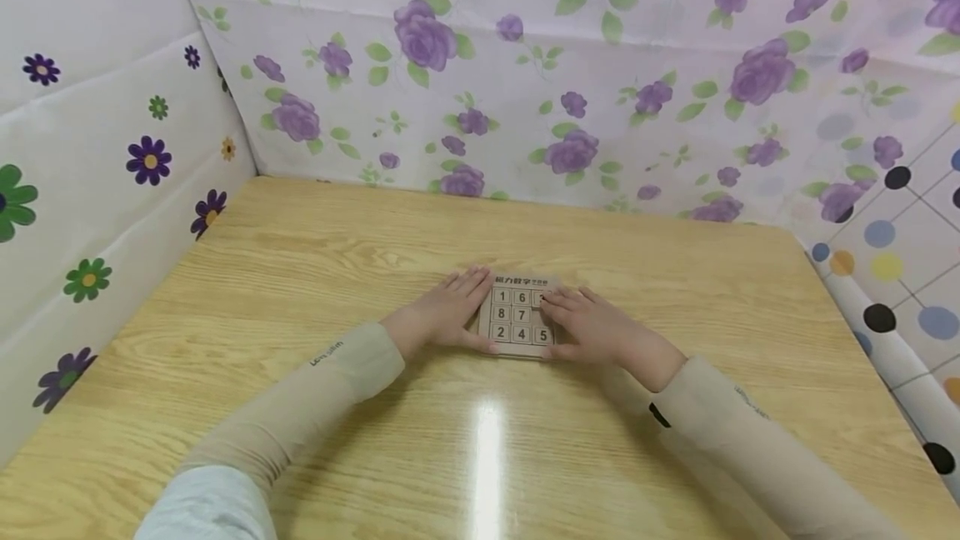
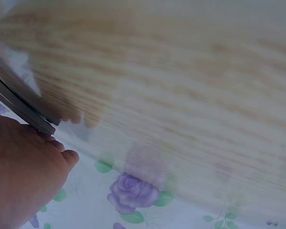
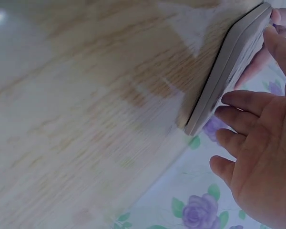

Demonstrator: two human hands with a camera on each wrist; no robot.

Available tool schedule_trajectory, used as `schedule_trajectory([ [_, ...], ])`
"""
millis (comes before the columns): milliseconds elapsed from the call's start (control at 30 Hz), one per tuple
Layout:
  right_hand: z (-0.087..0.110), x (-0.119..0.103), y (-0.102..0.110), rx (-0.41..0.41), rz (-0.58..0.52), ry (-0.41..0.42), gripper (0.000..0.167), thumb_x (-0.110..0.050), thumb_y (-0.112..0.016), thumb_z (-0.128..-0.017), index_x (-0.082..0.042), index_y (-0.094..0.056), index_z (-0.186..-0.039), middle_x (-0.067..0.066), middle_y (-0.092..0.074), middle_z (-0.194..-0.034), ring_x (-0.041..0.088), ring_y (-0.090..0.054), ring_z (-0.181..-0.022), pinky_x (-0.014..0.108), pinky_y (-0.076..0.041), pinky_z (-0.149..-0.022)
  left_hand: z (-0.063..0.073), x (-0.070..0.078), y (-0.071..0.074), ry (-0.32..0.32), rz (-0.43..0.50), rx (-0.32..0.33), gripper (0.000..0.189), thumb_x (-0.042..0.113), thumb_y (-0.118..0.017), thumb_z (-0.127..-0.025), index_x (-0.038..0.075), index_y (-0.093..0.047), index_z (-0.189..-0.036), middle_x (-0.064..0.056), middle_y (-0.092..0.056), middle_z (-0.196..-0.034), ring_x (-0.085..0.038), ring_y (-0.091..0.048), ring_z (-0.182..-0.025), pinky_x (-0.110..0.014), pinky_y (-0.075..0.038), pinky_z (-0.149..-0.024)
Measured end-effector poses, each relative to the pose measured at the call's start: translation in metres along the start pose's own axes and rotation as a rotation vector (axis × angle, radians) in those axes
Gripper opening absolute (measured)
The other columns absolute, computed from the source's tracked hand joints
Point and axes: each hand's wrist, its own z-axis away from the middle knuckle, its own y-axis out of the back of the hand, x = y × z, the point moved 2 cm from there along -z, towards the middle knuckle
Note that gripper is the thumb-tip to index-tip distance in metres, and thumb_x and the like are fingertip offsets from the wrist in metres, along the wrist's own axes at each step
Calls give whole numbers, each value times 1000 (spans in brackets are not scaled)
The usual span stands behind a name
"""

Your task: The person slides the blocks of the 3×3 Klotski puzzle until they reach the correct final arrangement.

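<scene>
A square sliding number puzzle lies flat on the table, with Chinese print along its top edge. Its numbered tiles read 1, 6 and a partly covered one on top, then 8 and 7, then 2, 4 and 5. My left hand holds the left side, thumb at the near corner and fingers at the far one. Over the upper right tile lie the fingertips of my right hand, its thumb at the near right corner. From the side, the board's edge shows beside the right hand's extended fingers.
The wooden table reaches to a purple-flowered cloth at the back. Another flowered cloth stands along the left, and a dotted cloth along the right. A bright reflection crosses the table's near part.
</scene>
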Motion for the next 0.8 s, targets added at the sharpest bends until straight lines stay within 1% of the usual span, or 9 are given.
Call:
schedule_trajectory([
  [100,6,-4,0,-8,34,6,71,-46,-58,-91,2,-43,-141,20,-36,-149,38,-27,-141,56,-19,-116,1,1,0,-4,-4,-3,117,76,-51,-77,5,3,-152,-13,6,-159,-27,4,-147,-41,1,-121],
  [233,16,-9,1,-32,51,9,71,-44,-59,-91,1,-41,-142,19,-36,-150,37,-29,-141,55,-18,-117,1,1,1,-6,-9,-7,116,76,-51,-78,4,3,-152,-14,6,-159,-28,4,-147,-41,1,-120],
  [467,30,-21,0,-76,38,35,69,-43,-57,-92,2,-41,-142,17,-38,-149,36,-28,-141,55,-17,-117,0,1,2,-8,-1,-16,116,76,-50,-78,4,3,-152,-13,7,-159,-27,5,-147,-41,2,-121],
  [633,35,-28,-1,-64,44,68,69,-45,-58,-91,2,-44,-140,17,-41,-147,37,-31,-140,56,-19,-116,0,0,2,-6,-2,-7,116,75,-51,-78,5,3,-152,-13,6,-159,-28,4,-147,-41,2,-120],
  [800,36,-29,-3,-51,57,76,70,-46,-59,-90,2,-45,-139,17,-43,-146,36,-34,-138,57,-21,-115,0,0,1,-5,-3,-5,116,76,-51,-78,5,3,-152,-13,7,-159,-27,5,-147,-40,2,-120],
])
